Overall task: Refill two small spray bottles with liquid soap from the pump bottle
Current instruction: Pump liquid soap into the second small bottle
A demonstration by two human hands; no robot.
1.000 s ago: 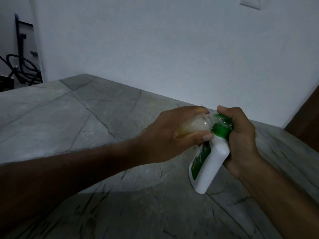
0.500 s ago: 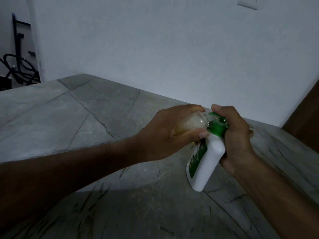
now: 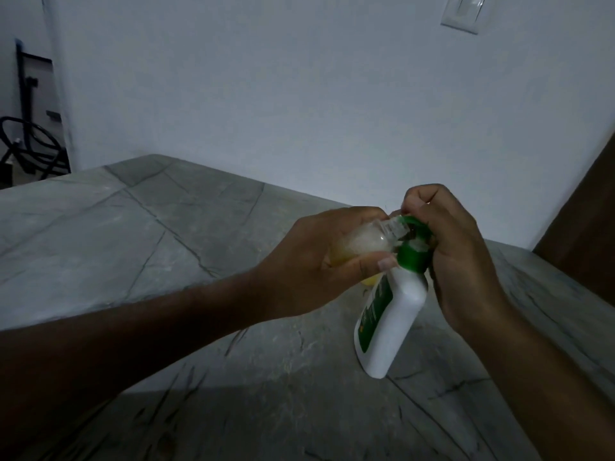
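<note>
Over the grey stone bench, a white pump bottle with a green collar stands tilted. The right hand curls round its top. The left hand grips a small clear spray bottle, its open neck touching the green collar.

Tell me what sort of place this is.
Probably a home kitchen or utility room: a grey stone-look countertop against a plain white wall, a wall switch plate, and dark hoses beyond the corner.
</note>
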